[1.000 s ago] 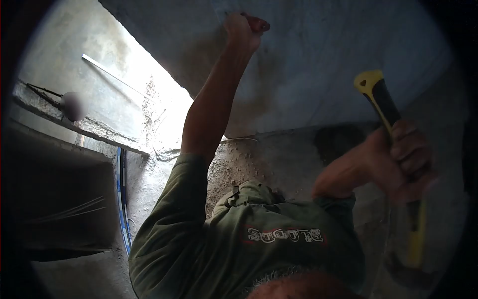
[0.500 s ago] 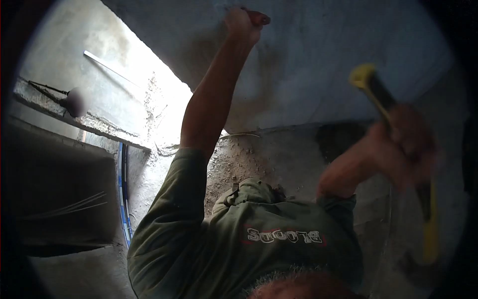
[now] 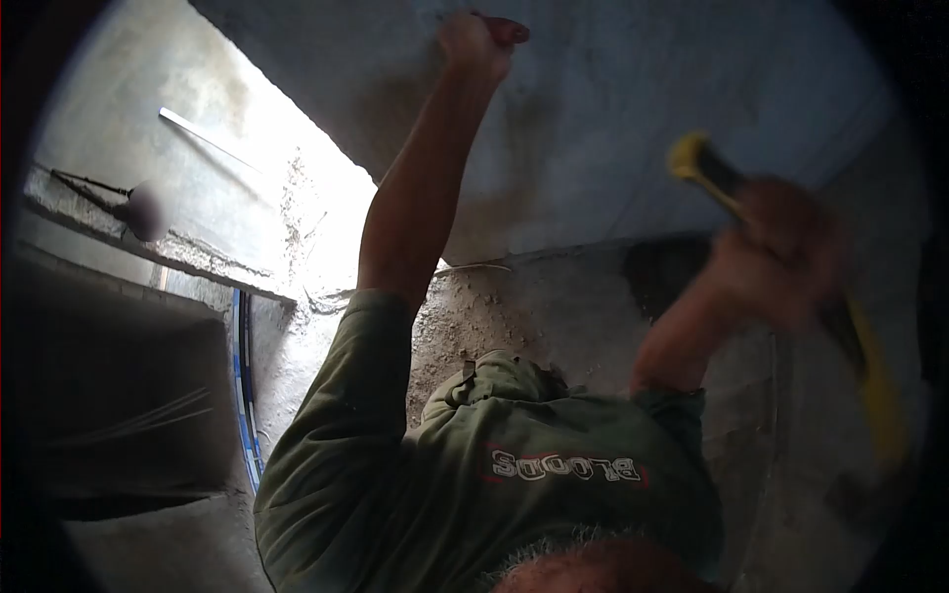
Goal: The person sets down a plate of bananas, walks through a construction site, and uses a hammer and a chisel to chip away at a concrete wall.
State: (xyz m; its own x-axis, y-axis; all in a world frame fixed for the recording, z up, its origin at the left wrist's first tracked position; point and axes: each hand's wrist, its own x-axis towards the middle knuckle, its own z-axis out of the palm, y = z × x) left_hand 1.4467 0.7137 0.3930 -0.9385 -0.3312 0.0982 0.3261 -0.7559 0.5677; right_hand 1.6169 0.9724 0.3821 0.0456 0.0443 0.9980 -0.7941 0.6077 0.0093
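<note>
High on the grey wall (image 3: 593, 128), at the end of my outstretched arm, is my left hand (image 3: 476, 44). Its fingers are closed, and what they hold is too dark and small to make out. On the right side, blurred by motion, my right hand (image 3: 791, 252) is wrapped round a hammer (image 3: 880, 395) with a yellow and black handle. The handle's yellow butt points up and left, towards the wall. A dark, smeared shape at the lower right is the hammer's head end.
Bright light falls across a rough ledge (image 3: 213, 255) at the left, near a round purplish object (image 3: 146, 211). A blue strip (image 3: 243, 385) runs down beside a dark recess (image 3: 129, 385) with thin rods. Rubble (image 3: 465, 316) lies below the wall.
My right hand has moved left and slightly up with the hammer. The hammer's head end has swung right and up. My left hand has stayed nearly in place.
</note>
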